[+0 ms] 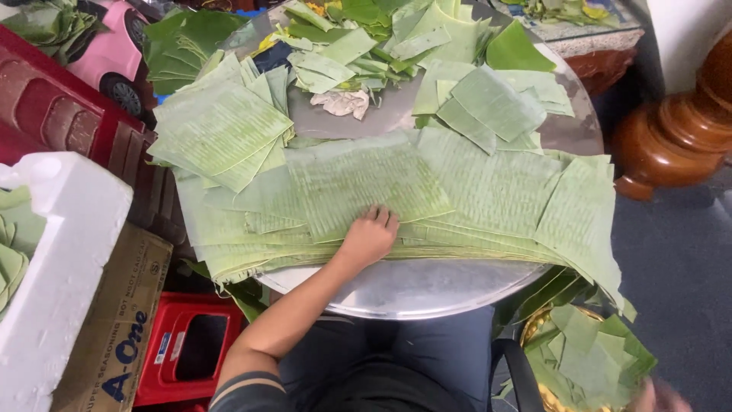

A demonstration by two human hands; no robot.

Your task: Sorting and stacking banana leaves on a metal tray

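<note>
My left hand (pixel 368 238) presses flat, fingers curled, gripping nothing, on the leaf stack (pixel 396 191) at the tray's (pixel 427 286) near edge. My right hand (pixel 662 397), blurred beyond that edge: grip unclear. Overhanging leaves could slide off.

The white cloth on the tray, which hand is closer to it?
Left. The left hand rests on the leaf stack just below the cloth; the right hand is blurred at the bottom right corner, far off.
</note>
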